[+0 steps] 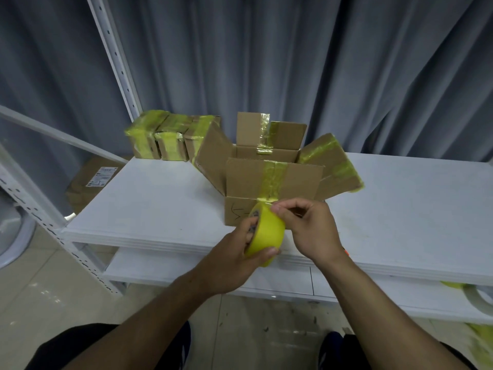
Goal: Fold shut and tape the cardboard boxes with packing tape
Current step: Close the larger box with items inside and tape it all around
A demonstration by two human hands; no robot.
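One tape roll [269,231] in left hand [232,265], right fingers [286,209] atop.

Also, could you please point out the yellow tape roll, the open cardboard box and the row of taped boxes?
yellow tape roll [268,231]: head view, its outer yellow band.
open cardboard box [245,177]: head view, bare near flap.
row of taped boxes [170,145]: head view, middle box's front.
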